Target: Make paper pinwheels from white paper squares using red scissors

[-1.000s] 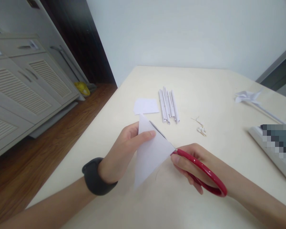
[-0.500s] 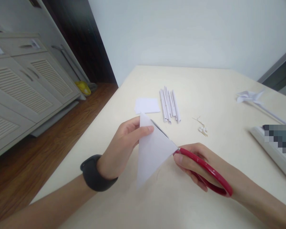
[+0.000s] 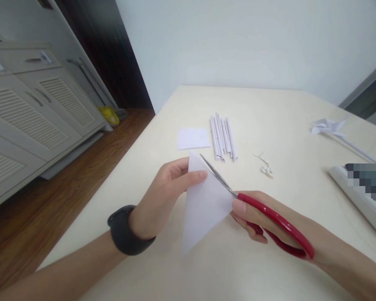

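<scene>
Left hand point(image 3: 172, 184) grips white paper triangle point(image 3: 203, 209), thumb on top, fingers behind. Paper is held up in front of the person, over the pale surface point(image 3: 278, 121), one point up, one down, one toward the right hand point(image 3: 253, 213). Can't tell if the lower point touches the surface. Right hand is closed round the red handles of scissors point(image 3: 265, 208); blades point up-left along the triangle's upper right edge, tip near its top point. Can't tell if the paper edge sits between the blades. Right thumb is just beside the paper's right corner. Black wristband point(image 3: 127, 230) on left wrist. Beyond the hands: flat white paper point(image 3: 193, 139), then rolled paper tubes point(image 3: 232, 140) side by side, just right of it. Small white-tipped sticks point(image 3: 266, 170) farther right. Paper pinwheel point(image 3: 329, 126) lies near the right edge; white-edged object point(image 3: 354, 200) nearer, top pixelated. Louvred cabinet point(image 3: 34, 100) on the left.
</scene>
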`<action>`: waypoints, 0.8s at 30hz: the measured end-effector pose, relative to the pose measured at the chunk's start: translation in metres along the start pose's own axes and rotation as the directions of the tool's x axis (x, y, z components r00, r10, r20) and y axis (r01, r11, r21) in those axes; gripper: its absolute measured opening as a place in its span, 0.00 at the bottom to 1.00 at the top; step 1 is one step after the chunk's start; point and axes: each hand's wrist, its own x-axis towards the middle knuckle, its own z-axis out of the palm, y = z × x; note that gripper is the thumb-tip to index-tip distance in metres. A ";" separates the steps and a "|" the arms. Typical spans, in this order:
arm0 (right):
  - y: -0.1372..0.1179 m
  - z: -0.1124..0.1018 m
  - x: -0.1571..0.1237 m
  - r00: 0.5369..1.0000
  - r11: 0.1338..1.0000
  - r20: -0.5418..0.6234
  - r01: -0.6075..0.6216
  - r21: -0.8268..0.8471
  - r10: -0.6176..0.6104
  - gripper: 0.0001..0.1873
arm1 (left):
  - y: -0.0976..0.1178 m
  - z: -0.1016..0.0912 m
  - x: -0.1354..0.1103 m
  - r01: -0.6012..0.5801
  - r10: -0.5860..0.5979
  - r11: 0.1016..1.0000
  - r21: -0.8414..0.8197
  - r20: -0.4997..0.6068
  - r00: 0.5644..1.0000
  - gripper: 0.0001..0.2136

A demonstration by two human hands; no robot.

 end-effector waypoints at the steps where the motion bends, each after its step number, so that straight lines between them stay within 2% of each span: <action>1: -0.001 0.000 -0.001 1.000 1.000 -0.001 0.003 -0.003 -0.003 0.23 | 0.000 0.000 0.000 0.008 -0.008 1.000 0.003 0.000 1.000 0.15; 13: -0.003 0.001 0.000 0.994 0.996 -0.064 -0.082 0.032 0.084 0.23 | -0.003 0.002 -0.001 0.115 -0.109 0.992 -0.047 0.110 0.988 0.12; 18: 0.003 -0.001 0.002 1.000 0.993 0.021 -0.019 0.113 0.017 0.23 | -0.004 0.004 0.000 0.111 -0.109 0.994 -0.018 0.109 0.988 0.12; 24: 0.009 -0.003 0.003 0.999 0.982 0.031 0.021 0.188 -0.027 0.23 | -0.005 0.006 0.002 0.104 -0.102 0.994 -0.016 0.092 0.991 0.13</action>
